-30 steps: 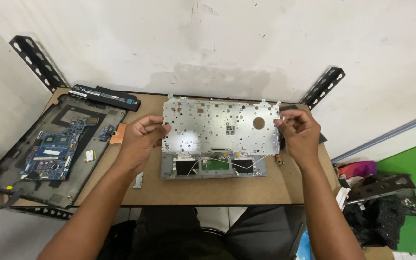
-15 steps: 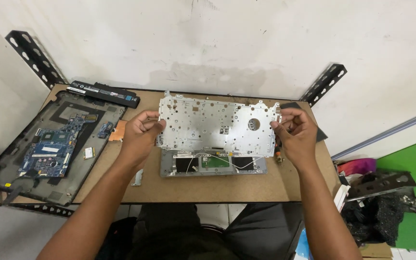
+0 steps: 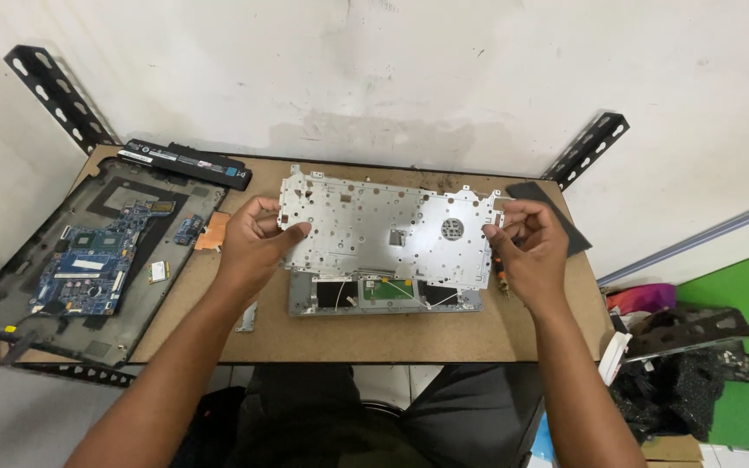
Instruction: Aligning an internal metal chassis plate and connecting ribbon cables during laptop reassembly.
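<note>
A: What is closest to the camera?

B: The person's lap in dark trousers, at the near edge of a brown desk. Two bare forearms reach up from the bottom of the view toward the middle of the desk.

A: What are the hands doing?

B: Both are closed on one thing. The left hand pinches the left edge of a perforated silver metal plate, thumb over the front. The right hand pinches its right edge with the fingertips. The plate is wide and flat, full of small holes, with one round grille near its right side. It is lifted and tilted, its lower edge over a grey laptop palmrest frame lying flat on the desk just beneath.

A: What else is on the desk?

B: A small metal bracket lies near the left wrist. Further left sits an open laptop base with a blue circuit board. Behind it, a long black battery lies near the wall. A dark flat pad sits at the far right corner, behind the right hand.

A: And beyond that?

B: A scuffed white wall, with black slotted metal brackets at both far corners.
</note>
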